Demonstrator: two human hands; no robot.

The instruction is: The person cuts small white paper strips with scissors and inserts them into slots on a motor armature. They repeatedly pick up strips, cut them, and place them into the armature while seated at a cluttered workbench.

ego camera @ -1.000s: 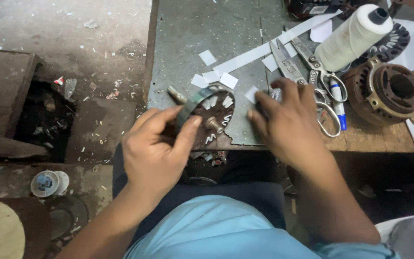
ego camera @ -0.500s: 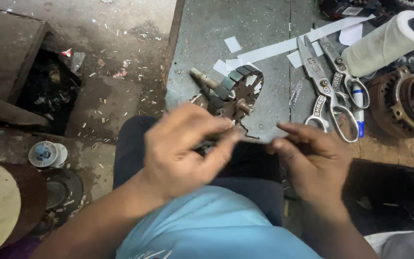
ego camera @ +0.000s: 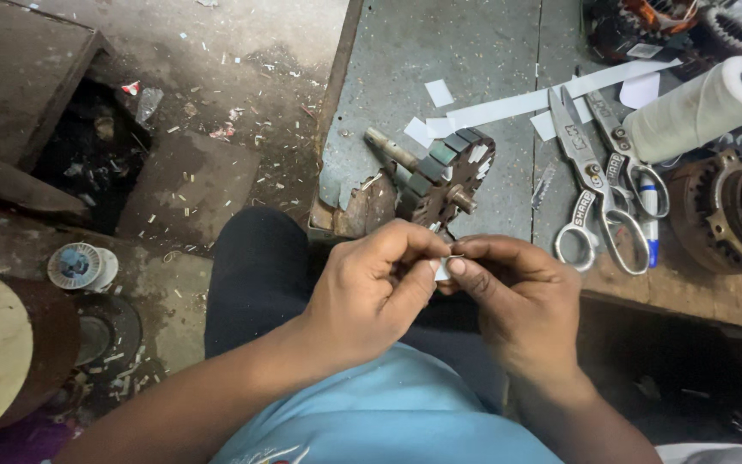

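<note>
Both hands meet at the centre of the view, just off the near edge of the desk (ego camera: pixel 474 51). The left hand (ego camera: pixel 371 292) and the right hand (ego camera: pixel 521 301) each pinch, thumb against forefinger, 1 small white paper slip (ego camera: pixel 445 268); both grips are closed on it, fingertips almost touching each other. Most of the slip is hidden between the fingers.

At 12 o'clock from the hands, just beyond them, a rusty motor armature (ego camera: pixel 444 185) lies on the desk near its edge, its shaft pointing toward 10 o'clock, with white paper pieces tucked in some of its slots. At 1 o'clock, 2 pairs of scissors (ego camera: pixel 594 185) lie side by side, blades pointing away toward 12 o'clock, and a blue-tipped pen (ego camera: pixel 650 228) rests just beside their handles. A long white paper strip (ego camera: pixel 551 94) runs across the desk behind the blades, with several small cut squares near it. At 2 o'clock stands a brown motor housing (ego camera: pixel 727 215), and beyond it a spool of white thread (ego camera: pixel 697 107) lies tilted.

At 9 o'clock, on the dirty floor (ego camera: pixel 216 69), sits a small wire spool (ego camera: pixel 79 266). The person wears a light blue shirt (ego camera: pixel 388 412).
</note>
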